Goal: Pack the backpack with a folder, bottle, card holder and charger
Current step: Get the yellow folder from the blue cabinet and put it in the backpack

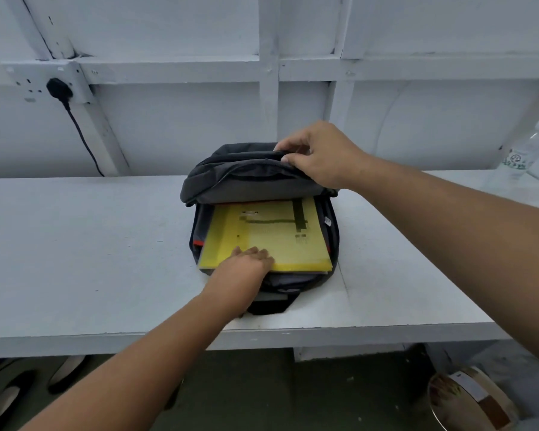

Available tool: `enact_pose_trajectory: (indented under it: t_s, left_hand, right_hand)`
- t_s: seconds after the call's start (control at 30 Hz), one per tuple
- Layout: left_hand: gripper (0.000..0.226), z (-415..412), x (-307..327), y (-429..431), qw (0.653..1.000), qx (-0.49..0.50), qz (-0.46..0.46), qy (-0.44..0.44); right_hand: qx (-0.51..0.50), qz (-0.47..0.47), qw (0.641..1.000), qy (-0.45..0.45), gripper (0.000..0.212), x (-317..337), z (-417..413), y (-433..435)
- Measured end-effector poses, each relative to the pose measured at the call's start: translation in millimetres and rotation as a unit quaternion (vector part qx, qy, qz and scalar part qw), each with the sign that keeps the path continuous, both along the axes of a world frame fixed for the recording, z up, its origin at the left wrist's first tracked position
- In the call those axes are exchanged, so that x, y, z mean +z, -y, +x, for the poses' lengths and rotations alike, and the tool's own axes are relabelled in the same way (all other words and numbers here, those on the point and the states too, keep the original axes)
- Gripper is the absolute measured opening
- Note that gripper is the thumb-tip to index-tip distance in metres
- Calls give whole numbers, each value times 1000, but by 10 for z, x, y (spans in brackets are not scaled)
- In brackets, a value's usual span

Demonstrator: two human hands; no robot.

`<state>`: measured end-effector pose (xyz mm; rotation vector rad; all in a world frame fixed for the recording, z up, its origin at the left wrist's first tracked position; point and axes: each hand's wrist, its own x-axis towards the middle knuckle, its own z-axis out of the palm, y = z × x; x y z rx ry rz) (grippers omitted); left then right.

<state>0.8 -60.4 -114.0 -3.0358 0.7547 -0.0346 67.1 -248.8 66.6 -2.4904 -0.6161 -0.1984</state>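
Lying flat on the white tabletop (75, 244), the dark backpack (262, 181) has its main compartment open. A yellow folder (277, 241) sits in that compartment, with its near edge projecting past the opening. The dark print on its cover is blurred and unreadable. Hands: the right hand (321, 157) grips the lifted front flap; the left hand (249, 264) holds the folder's near edge, fingers curled over it. A clear bottle (529, 150) stands far right, well apart from the backpack; its green label is illegible.
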Motion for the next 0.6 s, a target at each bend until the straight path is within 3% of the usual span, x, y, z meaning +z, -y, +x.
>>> enact_pose_trajectory:
  t_s: [0.1,0.27,0.47,0.53,0.6]
  left_hand:
    - [51,311,31,7,1000,8,7,8]
    - [46,769,87,30,997,45,25,-49]
    - [38,688,168,164,997,65,-2,-45]
    - [28,490,370,182,997,47,-59,22]
    - [24,253,646,177,969,-7,-182,170]
  right_hand:
    - [0,9,1000,2,24,-29,7,3]
    - [11,14,1000,4,22,-75,-3,4]
    - [6,24,1000,-12,23,-136,12,32]
    - [9,30,999,-10,22,-165,13,41]
    - [9,35,999,-9,20,-203,10,51]
